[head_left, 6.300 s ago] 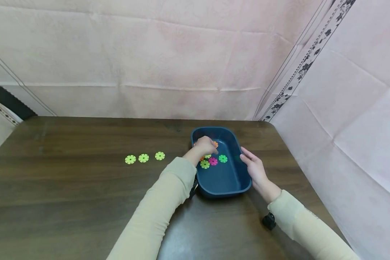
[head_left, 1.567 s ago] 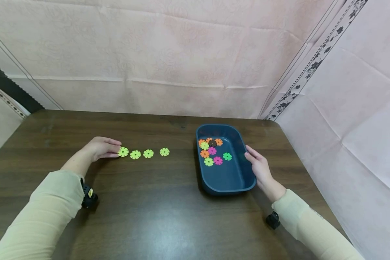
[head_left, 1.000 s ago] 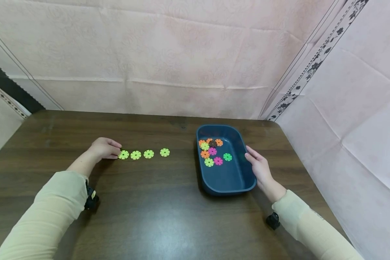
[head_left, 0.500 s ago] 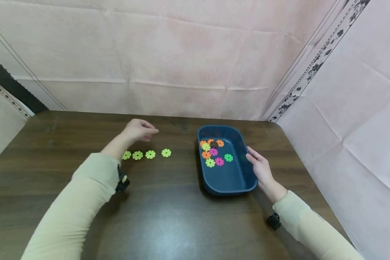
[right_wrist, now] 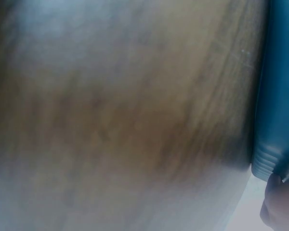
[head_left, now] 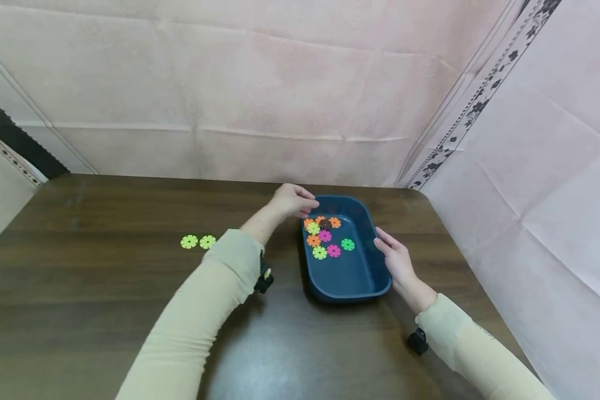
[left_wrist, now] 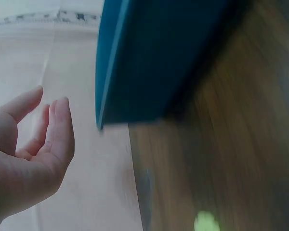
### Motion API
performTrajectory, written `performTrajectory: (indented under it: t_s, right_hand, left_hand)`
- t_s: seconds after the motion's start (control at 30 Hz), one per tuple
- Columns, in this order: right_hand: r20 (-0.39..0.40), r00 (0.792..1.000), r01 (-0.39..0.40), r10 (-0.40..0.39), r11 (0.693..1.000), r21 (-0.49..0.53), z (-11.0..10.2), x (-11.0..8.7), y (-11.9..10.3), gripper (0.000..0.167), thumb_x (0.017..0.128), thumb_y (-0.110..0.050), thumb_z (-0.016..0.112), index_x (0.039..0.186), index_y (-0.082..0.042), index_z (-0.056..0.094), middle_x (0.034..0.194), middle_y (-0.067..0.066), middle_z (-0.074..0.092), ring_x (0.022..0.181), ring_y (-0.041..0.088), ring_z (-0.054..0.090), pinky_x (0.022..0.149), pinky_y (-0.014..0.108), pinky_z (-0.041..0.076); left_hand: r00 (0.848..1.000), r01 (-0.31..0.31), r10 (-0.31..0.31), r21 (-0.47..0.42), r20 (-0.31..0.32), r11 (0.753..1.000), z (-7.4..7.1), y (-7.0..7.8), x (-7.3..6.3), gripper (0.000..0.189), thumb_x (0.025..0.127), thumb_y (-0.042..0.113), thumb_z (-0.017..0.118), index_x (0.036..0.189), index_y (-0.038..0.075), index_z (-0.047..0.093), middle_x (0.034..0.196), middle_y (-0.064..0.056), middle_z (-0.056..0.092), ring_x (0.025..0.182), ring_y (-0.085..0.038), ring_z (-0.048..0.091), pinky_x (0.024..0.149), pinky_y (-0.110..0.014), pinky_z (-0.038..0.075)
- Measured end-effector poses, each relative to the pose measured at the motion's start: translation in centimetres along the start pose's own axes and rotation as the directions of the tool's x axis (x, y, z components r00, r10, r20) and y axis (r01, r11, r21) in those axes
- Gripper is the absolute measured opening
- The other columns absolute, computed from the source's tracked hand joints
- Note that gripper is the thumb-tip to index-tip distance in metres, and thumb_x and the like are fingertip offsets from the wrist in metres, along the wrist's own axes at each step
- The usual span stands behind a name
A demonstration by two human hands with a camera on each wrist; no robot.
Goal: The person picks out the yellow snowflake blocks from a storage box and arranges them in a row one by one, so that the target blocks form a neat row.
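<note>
My left hand (head_left: 292,201) hovers at the left rim of a blue plastic bin (head_left: 347,278). In the left wrist view its fingers (left_wrist: 61,125) are loosely bent with nothing between them, beside the bin wall. The right hand (head_left: 399,261) grips the bin's right rim. Flat flower-shaped discs lie in the bin: several orange, a dark brown disc (head_left: 325,224), two pink, a green disc (head_left: 348,244) and two yellow-green ones. On the table to the left lie two visible yellow-green flower discs (head_left: 189,241); my left forearm covers the rest of that row.
The dark wooden table (head_left: 105,278) reaches back to a pale cloth wall (head_left: 230,100). A second cloth wall (head_left: 555,194) with a floral border stands along the right side. Black wrist cameras (head_left: 417,340) sit under both wrists.
My left hand let go of a fourth yellow-green disc at the row's left end, then moved right across the table to the bin. The right hand has stayed on the rim.
</note>
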State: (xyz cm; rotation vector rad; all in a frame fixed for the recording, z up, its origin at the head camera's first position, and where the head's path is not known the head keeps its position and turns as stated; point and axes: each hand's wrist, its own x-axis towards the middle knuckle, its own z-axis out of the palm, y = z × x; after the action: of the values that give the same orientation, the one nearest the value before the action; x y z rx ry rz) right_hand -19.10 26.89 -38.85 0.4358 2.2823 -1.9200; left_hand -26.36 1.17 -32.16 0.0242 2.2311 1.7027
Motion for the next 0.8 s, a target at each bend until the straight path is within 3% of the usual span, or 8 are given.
performTrajectory:
  t_s: [0.17, 0.33, 0.53, 0.6, 0.67, 0.73, 0.8]
  right_hand:
    - [-0.001, 1.0, -0.011, 0.011, 1.0, -0.003, -0.1, 0.0, 0.1, 0.048, 0.099, -0.025, 0.046, 0.145, -0.014, 0.036, 0.154, 0.006, 0.029, 0.144, 0.023, 0.02, 0.119, 0.045, 0.015]
    - [0.003, 1.0, -0.004, 0.004, 1.0, -0.001, -0.1, 0.1, 0.0, 0.048, 0.099, -0.024, 0.045, 0.145, -0.013, 0.035, 0.153, 0.007, 0.029, 0.143, 0.024, 0.021, 0.118, 0.045, 0.017]
    - [0.009, 1.0, -0.016, 0.016, 1.0, 0.011, 0.0, 0.2, -0.1, 0.047, 0.1, -0.023, 0.045, 0.145, -0.014, 0.034, 0.153, 0.006, 0.029, 0.143, 0.022, 0.021, 0.118, 0.042, 0.019]
    - [0.009, 1.0, -0.019, 0.018, 1.0, 0.012, 0.0, 0.2, -0.1, 0.048, 0.1, -0.024, 0.045, 0.145, -0.014, 0.035, 0.154, 0.005, 0.029, 0.143, 0.022, 0.021, 0.118, 0.043, 0.019]
    - [0.007, 1.0, -0.019, 0.019, 1.0, 0.006, 0.0, 0.2, -0.2, 0.048, 0.099, -0.025, 0.045, 0.145, -0.015, 0.035, 0.154, 0.005, 0.029, 0.144, 0.022, 0.02, 0.118, 0.044, 0.018]
    - [0.004, 1.0, -0.022, 0.022, 1.0, 0.001, 0.0, 0.2, -0.2, 0.048, 0.099, -0.026, 0.045, 0.145, -0.015, 0.035, 0.154, 0.005, 0.028, 0.144, 0.022, 0.02, 0.119, 0.044, 0.017]
    - [0.002, 1.0, -0.024, 0.024, 1.0, -0.004, 0.0, 0.2, -0.2, 0.048, 0.099, -0.026, 0.046, 0.145, -0.015, 0.035, 0.154, 0.005, 0.028, 0.144, 0.022, 0.019, 0.119, 0.044, 0.016]
  left_hand:
    - [0.999, -0.014, 0.014, 0.006, 0.03, 1.0, 2.9, 0.2, 0.5, 0.032, 0.086, 0.012, 0.067, 0.115, -0.001, 0.061, 0.114, -0.019, 0.064, 0.104, -0.031, 0.064, 0.088, -0.035, 0.054]
    - [0.997, -0.016, 0.012, 0.049, 0.083, 0.999, 4.6, -0.5, 0.8, 0.029, 0.086, 0.011, 0.067, 0.112, -0.002, 0.062, 0.112, -0.02, 0.064, 0.102, -0.031, 0.065, 0.088, -0.036, 0.054]
    - [0.995, 0.003, -0.023, 0.21, 0.095, 0.978, 5.5, -1.2, 0.5, 0.021, 0.084, 0.012, 0.07, 0.102, 0.002, 0.068, 0.104, -0.011, 0.066, 0.097, -0.023, 0.063, 0.087, -0.033, 0.054]
    - [0.995, -0.008, -0.025, 0.324, 0.098, 0.946, 5.9, -1.2, 0.5, 0.009, 0.083, 0.011, 0.07, 0.087, 0.003, 0.068, 0.086, -0.006, 0.062, 0.083, -0.018, 0.059, 0.077, -0.027, 0.054]
    - [0.995, -0.028, -0.021, 0.453, 0.102, 0.891, 6.4, -1.1, 0.4, 0.009, 0.083, 0.008, 0.067, 0.078, 0.003, 0.061, 0.076, -0.002, 0.05, 0.072, -0.015, 0.049, 0.064, -0.023, 0.048]
    - [0.993, -0.036, -0.032, 0.554, 0.112, 0.832, 7.0, -1.0, 0.2, 0.006, 0.084, 0.004, 0.063, 0.085, 0.001, 0.058, 0.078, -0.003, 0.047, 0.069, -0.016, 0.045, 0.055, -0.022, 0.04]
    - [0.991, -0.033, -0.058, 0.638, 0.121, 0.769, 7.6, -0.9, -0.1, 0.017, 0.087, 0.003, 0.058, 0.103, -0.002, 0.058, 0.089, -0.007, 0.053, 0.073, -0.018, 0.046, 0.054, -0.022, 0.037]
